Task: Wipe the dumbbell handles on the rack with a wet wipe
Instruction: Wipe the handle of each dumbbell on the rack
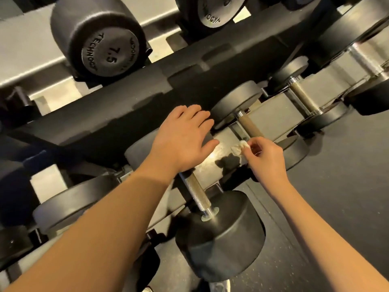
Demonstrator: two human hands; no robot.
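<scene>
Pinched between the right hand's (266, 159) fingertips, a crumpled wet wipe (240, 147) sits at the near end of a dumbbell handle (250, 126) on the rack (271, 116). Left hand (182, 138) hovers open, fingers spread, holding nothing, above the neighbouring dumbbell (219, 234).

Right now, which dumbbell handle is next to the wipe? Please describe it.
On the lower rack shelf, find the right hand pinching the white wipe. The tan handle just above it is the one, the middle of three handles.
</scene>
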